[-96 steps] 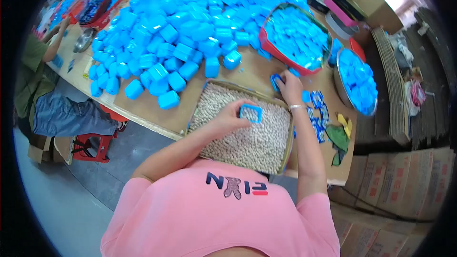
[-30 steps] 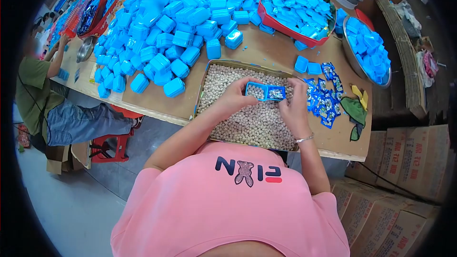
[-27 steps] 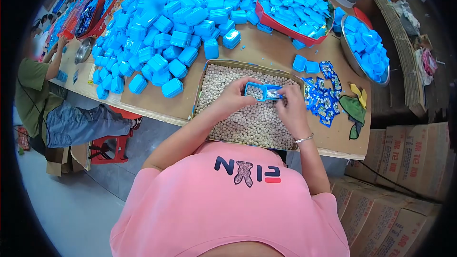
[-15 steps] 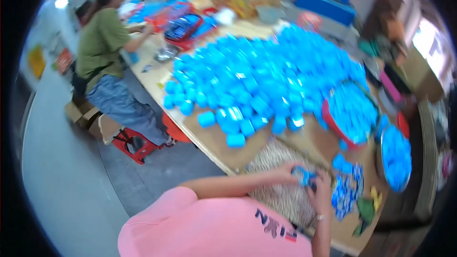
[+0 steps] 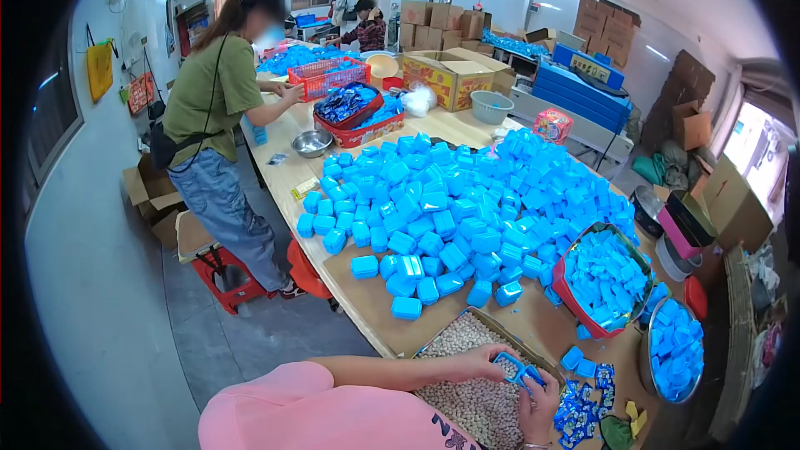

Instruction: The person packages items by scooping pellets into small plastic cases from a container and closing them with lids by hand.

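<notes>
A small blue plastic box [image 5: 508, 365] with its lid open is in my left hand [image 5: 477, 362], and pale round pellets show inside it. My right hand [image 5: 540, 407] is closed at the box's lid side, with a small dark blue packet [image 5: 533, 377] between its fingers. Both hands are above a cardboard tray [image 5: 510, 335] full of the same pale pellets [image 5: 467, 404]. To the right of my right hand lie several blue printed packets [image 5: 579, 421] and two loose blue boxes [image 5: 572, 358].
A large heap of closed blue boxes [image 5: 450, 225] covers the table's middle. A red basket [image 5: 575, 300] and a metal bowl [image 5: 648, 367] of blue pieces stand at right. Across the table's left edge, a co-worker [image 5: 212, 100] in a green shirt stands near a red crate [image 5: 329, 75].
The view has tilted up and sharpened, showing more of the room. My hands are still together over the pellet tray with the blue box. The co-worker appears more upright.
</notes>
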Available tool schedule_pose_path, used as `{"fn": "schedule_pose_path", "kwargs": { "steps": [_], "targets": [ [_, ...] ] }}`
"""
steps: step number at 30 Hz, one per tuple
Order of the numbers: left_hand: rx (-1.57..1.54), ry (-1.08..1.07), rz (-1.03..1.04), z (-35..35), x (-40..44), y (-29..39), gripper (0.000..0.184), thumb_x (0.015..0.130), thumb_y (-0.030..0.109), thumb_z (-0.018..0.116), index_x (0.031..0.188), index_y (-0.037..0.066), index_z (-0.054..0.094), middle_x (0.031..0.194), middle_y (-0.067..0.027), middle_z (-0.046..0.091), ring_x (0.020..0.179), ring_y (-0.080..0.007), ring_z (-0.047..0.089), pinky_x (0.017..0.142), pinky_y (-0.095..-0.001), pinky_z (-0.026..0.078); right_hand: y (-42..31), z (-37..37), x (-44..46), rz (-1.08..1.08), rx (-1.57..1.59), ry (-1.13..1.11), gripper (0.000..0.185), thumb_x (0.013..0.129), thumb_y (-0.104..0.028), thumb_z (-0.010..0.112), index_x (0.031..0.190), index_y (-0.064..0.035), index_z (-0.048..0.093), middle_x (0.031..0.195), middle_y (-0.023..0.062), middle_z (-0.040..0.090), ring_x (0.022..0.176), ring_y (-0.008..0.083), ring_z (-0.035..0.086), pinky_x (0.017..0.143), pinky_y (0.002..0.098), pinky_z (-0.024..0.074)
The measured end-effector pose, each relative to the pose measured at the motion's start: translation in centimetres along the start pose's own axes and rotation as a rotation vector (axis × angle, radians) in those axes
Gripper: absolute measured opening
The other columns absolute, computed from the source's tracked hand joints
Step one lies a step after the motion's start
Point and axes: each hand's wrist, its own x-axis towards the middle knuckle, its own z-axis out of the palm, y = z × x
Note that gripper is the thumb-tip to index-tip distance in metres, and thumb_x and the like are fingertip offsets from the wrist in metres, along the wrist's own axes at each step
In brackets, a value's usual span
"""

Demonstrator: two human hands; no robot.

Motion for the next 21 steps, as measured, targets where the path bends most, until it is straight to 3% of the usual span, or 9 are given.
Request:
{"fn": "schedule_pose_path", "kwargs": {
  "steps": [4, 11, 12, 13, 15, 21],
  "targets": [
    [-0.039, -0.041, -0.073, 0.1, -0.2, 0.5, 0.048, 0.077, 0.005, 0.063, 0.123, 0.004, 0.049, 0.104, -0.0035, 0.057, 0.091, -0.0106, 0.058, 0.075, -0.024, 0.048, 0.6, 0.3, 0.0, 0.086, 0.086, 0.027, 0.022, 0.076, -0.004, 0.066, 0.099, -0.0052, 0.066, 0.11, 0.0187, 0.057, 0.1, 0.0358, 0.056, 0.086, 0.0405, 0.0451],
    [0.149, -0.097, 0.052, -0.1, 0.4, -1.1, 0.053, 0.074, -0.005, 0.067, 0.122, 0.006, 0.048, 0.108, -0.0024, 0.056, 0.102, -0.01, 0.054, 0.085, -0.0261, 0.047, 0.5, 0.6, -0.6, 0.091, 0.201, 0.165, 0.022, 0.077, -0.007, 0.067, 0.099, -0.0067, 0.067, 0.111, 0.0197, 0.058, 0.099, 0.0366, 0.056, 0.084, 0.0417, 0.046],
    [0.195, -0.114, 0.096, -0.1, 0.6, -1.6, 0.051, 0.075, -0.004, 0.067, 0.122, 0.005, 0.049, 0.108, -0.0022, 0.056, 0.101, -0.0096, 0.054, 0.086, -0.0262, 0.047, 0.3, -0.1, -0.6, -0.008, 0.067, -0.018, 0.057, 0.078, -0.025, 0.072, 0.129, -0.0103, 0.052, 0.122, 0.0191, 0.056, 0.117, 0.0322, 0.05, 0.103, 0.0459, 0.0317],
    [0.242, -0.132, 0.139, -0.2, 0.7, -1.9, 0.05, 0.076, -0.003, 0.067, 0.121, 0.005, 0.049, 0.108, -0.002, 0.057, 0.1, -0.0092, 0.054, 0.086, -0.0263, 0.047, -0.3, 0.1, -0.4, -0.01, 0.066, -0.016, 0.057, 0.078, -0.025, 0.072, 0.129, -0.0103, 0.052, 0.122, 0.0191, 0.056, 0.117, 0.0322, 0.05, 0.103, 0.0459, 0.0317],
    [0.218, -0.169, 0.106, -0.7, 0.9, -2.7, 0.048, 0.076, -0.002, 0.068, 0.12, 0.005, 0.05, 0.107, -0.0016, 0.057, 0.099, -0.0089, 0.054, 0.086, -0.0263, 0.047, -1.8, 0.7, -0.4, -0.014, 0.072, -0.065, 0.023, 0.077, -0.007, 0.067, 0.099, -0.0081, 0.067, 0.111, 0.02, 0.058, 0.098, 0.0369, 0.057, 0.084, 0.0421, 0.0466],
    [0.158, -0.132, 0.058, 0.2, 0.2, -1.1, 0.047, 0.079, 0.002, 0.069, 0.122, 0.003, 0.049, 0.105, -0.0009, 0.058, 0.097, -0.0081, 0.054, 0.085, -0.0259, 0.047, -2.4, 0.6, -0.3, -0.031, 0.075, 0.006, 0.026, 0.078, -0.004, 0.065, 0.104, -0.0076, 0.067, 0.115, 0.0197, 0.056, 0.102, 0.0357, 0.056, 0.086, 0.0403, 0.045]
  ]
}}
